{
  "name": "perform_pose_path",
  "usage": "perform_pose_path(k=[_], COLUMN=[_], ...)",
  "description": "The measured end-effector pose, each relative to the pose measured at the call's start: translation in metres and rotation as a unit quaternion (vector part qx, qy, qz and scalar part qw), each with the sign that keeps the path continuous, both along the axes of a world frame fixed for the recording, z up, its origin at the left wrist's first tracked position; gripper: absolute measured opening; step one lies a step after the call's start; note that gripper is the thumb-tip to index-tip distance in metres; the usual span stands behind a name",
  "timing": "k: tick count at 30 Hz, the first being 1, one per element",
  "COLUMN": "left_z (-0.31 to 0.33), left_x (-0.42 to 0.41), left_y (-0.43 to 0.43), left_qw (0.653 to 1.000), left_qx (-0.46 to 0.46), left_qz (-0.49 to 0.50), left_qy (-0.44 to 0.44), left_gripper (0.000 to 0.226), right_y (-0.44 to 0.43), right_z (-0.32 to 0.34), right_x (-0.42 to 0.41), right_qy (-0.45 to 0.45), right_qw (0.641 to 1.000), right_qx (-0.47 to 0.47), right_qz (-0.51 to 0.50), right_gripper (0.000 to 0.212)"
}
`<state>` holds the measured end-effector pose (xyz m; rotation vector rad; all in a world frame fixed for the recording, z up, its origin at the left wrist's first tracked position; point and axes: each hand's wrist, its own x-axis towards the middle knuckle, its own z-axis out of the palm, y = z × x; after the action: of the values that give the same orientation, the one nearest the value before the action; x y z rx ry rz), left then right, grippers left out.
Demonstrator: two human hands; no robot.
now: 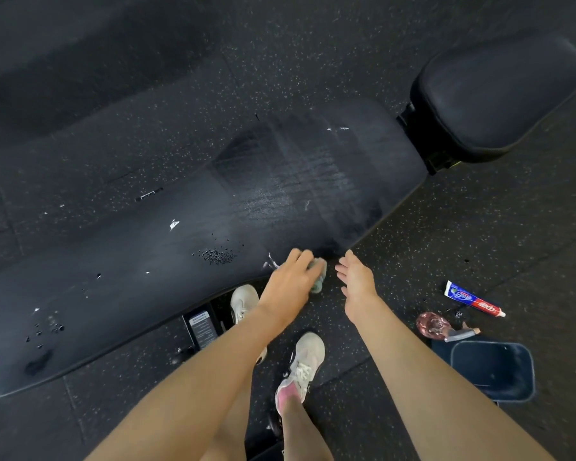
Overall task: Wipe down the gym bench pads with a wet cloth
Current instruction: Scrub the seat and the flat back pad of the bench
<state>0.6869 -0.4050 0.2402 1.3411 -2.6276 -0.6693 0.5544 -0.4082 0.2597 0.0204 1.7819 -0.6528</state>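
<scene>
A long black bench pad (pixel 180 227) runs from lower left to upper right, with a smaller seat pad (pixel 499 98) beyond it. The right half of the long pad shows wet streaks; black crumbs and white specks lie on the left half. My left hand (pixel 290 281) grips a greenish cloth (pixel 318 277) at the pad's near edge, just off the surface. Beside it my right hand (pixel 356 277) hovers with fingers straight, palm toward the cloth, holding nothing.
On the speckled rubber floor to the right lie a toothpaste tube (pixel 474 299), a reddish round object (pixel 433 324) and a dark bin (pixel 494 371). My two sneakers (pixel 301 364) stand by the bench frame (pixel 200 327).
</scene>
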Motion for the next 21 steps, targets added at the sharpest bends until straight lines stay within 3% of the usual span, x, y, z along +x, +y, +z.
perform_pose_path(k=[4,8,21], left_z=[-0.005,-0.011,-0.005], left_x=[-0.010,0.013,0.091], left_y=[-0.027,-0.032,-0.038], left_qw=[0.991,0.977,0.975], left_qx=[-0.065,-0.072,-0.022], left_qz=[-0.112,-0.197,-0.208], left_qy=[-0.026,-0.033,-0.069], left_gripper=[0.032,0.030,0.037], right_y=[0.002,0.004,-0.002], right_z=[-0.003,-0.002,0.001], right_x=[-0.002,0.004,0.022], right_qy=[-0.007,-0.016,-0.063], right_qw=[1.000,1.000,0.997], right_qx=[-0.003,0.004,0.027], right_qz=[-0.008,-0.002,-0.036], right_gripper=[0.044,0.046,0.050])
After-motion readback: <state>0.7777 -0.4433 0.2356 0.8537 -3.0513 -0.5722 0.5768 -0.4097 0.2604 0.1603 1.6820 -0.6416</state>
